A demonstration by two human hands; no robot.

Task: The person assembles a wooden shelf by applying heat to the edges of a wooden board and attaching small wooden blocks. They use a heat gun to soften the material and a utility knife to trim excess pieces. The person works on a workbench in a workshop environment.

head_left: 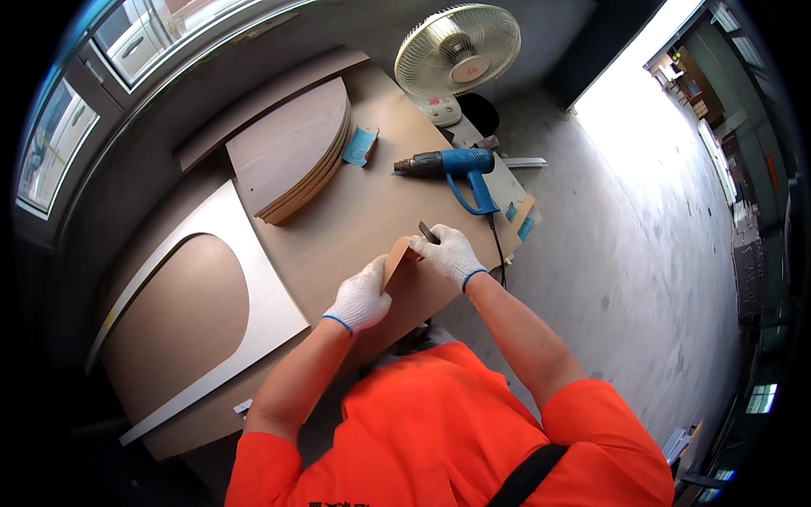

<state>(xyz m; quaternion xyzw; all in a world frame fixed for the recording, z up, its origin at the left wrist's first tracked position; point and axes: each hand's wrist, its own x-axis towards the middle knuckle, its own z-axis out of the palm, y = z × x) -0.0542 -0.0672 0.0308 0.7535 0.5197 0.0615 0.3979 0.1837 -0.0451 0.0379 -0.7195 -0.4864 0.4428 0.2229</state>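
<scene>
My left hand (361,299), in a white knit glove with a blue cuff, is closed round one end of a small flat tan piece with a reddish-brown edge (396,258). The piece is tilted up over the front edge of the table; its exact kind I cannot make out. My right hand (454,256), gloved the same way, is closed on a narrow, dark, flat tool (427,231) whose end sticks out past the fingers. These fingers are close against the tan piece's right end; whether they touch it is unclear.
On the brown tabletop (329,228) lie a blue heat gun (460,165), a blue sheet scrap (361,146), stacked curved grey-brown boards (291,144) and a white board with a rounded cutout (270,279). A fan (460,51) stands at the far edge. The heat gun's cord (498,249) hangs down.
</scene>
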